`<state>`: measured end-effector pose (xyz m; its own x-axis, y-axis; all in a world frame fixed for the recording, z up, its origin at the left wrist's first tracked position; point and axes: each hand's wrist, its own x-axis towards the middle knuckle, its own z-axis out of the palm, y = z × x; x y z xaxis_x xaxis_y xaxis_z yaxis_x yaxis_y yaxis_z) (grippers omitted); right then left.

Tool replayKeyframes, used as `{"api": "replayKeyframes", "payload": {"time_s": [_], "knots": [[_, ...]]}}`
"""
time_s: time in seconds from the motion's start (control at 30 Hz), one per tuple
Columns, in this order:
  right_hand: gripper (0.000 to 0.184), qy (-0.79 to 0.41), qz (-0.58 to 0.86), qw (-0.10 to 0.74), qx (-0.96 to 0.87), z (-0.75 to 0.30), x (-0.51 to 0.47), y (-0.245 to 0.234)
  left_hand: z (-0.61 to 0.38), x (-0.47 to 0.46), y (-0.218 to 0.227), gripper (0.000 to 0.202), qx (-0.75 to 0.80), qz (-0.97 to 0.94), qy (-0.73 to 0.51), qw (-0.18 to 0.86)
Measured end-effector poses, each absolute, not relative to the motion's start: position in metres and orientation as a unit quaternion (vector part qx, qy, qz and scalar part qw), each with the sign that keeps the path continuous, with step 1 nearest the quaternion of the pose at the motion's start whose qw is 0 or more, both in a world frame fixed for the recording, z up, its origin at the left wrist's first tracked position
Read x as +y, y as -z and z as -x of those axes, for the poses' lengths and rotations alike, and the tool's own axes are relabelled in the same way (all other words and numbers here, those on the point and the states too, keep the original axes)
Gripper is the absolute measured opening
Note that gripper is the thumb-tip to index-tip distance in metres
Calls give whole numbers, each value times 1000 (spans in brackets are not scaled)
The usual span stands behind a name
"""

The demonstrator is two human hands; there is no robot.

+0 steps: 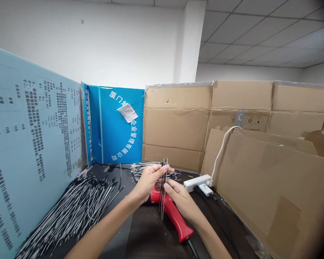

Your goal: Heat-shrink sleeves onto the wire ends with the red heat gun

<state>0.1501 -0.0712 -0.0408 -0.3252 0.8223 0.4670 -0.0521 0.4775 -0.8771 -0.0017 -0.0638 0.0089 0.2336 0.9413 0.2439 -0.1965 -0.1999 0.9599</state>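
A few thin black and white wires stand nearly upright between my two hands. My left hand pinches them close to their upper ends with thumb and fingers. Lower down, my right hand is closed on the same wires. Directly beneath the hands lies a red heat gun, its handle pointing toward me and partly covered by my hands. Behind the hands is a pile of wires with white and dark ends.
On the left lies a large heap of black and white wires. A white power strip with plugs and cords sits to the right. Cardboard panels, a blue board and a light blue printed sheet wall in the dark table.
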Motion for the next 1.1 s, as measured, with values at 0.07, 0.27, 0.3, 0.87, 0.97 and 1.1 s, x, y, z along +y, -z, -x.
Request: {"api": "replayKeyframes", "payload": {"time_s": [0.07, 0.27, 0.3, 0.87, 0.97, 1.1], "knots": [[42, -423, 293, 516, -685, -143, -73, 39, 0, -66, -8, 52, 338, -559, -523, 547], [38, -380, 307, 511, -707, -140, -75, 40, -5, -69, -9, 43, 318, -551, -563, 527], [39, -378, 311, 511, -707, -140, -75, 41, -6, -70, -8, 45, 313, -545, -563, 536], [43, -487, 289, 557, -608, -132, -63, 41, 1, -65, -7, 59, 314, -605, -601, 418], [44, -514, 283, 548, -597, -132, -65, 42, 5, -65, -8, 53, 330, -618, -635, 326], [44, -524, 280, 540, -597, -132, -65, 46, 5, -64, -6, 35, 338, -635, -631, 290]]}}
